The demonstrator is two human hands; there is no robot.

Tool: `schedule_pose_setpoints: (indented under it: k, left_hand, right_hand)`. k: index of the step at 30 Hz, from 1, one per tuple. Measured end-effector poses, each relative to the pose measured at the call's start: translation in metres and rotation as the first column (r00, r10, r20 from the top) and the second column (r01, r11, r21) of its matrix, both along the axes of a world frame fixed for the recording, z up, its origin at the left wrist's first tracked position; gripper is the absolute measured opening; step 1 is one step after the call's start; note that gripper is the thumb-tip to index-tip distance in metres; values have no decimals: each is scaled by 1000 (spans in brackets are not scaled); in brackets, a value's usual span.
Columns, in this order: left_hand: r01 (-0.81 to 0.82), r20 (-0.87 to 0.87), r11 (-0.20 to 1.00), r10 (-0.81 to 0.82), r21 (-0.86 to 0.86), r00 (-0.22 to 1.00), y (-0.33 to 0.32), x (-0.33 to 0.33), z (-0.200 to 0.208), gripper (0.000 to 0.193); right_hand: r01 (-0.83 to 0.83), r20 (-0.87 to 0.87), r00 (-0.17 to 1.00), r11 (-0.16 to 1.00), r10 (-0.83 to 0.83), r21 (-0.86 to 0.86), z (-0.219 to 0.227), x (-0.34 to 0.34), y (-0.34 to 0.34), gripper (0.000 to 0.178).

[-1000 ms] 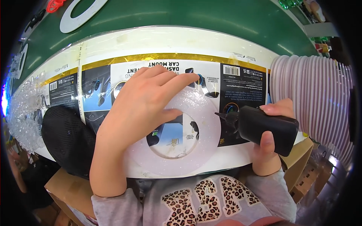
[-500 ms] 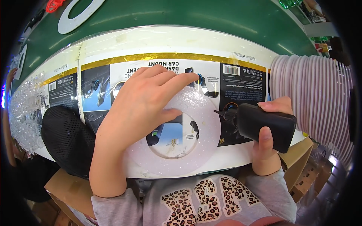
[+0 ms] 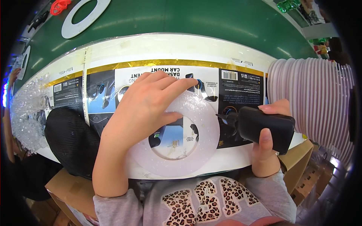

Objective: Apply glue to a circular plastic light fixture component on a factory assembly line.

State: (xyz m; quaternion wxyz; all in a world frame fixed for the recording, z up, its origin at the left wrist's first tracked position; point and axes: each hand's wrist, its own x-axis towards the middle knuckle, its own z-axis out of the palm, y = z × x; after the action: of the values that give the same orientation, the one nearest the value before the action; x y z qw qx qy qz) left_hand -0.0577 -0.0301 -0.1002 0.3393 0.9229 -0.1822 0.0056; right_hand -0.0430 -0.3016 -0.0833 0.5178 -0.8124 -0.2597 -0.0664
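A pale glittery flat ring [image 3: 203,150] lies on the printed card sheet in front of me. My left hand [image 3: 151,98] is over its upper left part with thumb and index finger spread apart. The thumb tip is by the inner edge and the index tip by the far outer edge; whether they press on the ring I cannot tell. The other fingers are bent, their tips hidden. My right hand [image 3: 269,135] is closed around a black squeeze bottle [image 3: 264,126], tilted sideways. Its narrow pointed nozzle ends at the ring's right edge.
A big stack of pale rings [image 3: 301,90] stands at the right. On the left are a black mesh item [image 3: 69,139] and a heap of clear glittering pieces [image 3: 28,113]. Another white ring [image 3: 71,30] lies on the green table [image 3: 188,22]. Cardboard boxes [image 3: 71,192] stand below.
The whole view has shifted slightly, with the far table and sheet lower in the picture. Both hands, the bottle and the ring keep nearly the same places relative to each other.
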Motion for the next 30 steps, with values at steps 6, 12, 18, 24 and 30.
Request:
schedule_pose_setpoints:
  k: [6,12,18,24,30]
  left_hand:
    - [-13,31,1000,13,-10,999,5,1,2,62]
    - [26,-12,999,-26,18,1000,1,-4,9,59]
    - [112,-8,994,-112,1,994,-6,-5,6,58]
    - [127,-4,992,-127,-1,992,-6,-6,5,57]
    - [125,1,992,-125,10,992,-6,-6,4,59]
  right_hand:
    - [66,35,997,996,-68,54,0,-3,-1,50]
    - [50,107,993,997,-57,66,-1,-3,-1,51]
    - [-6,84,996,993,-4,114,-5,-1,3,38]
    - [-14,74,997,996,8,84,-10,0,8,37]
    - [-6,43,999,992,1,126,-13,-1,11,37]
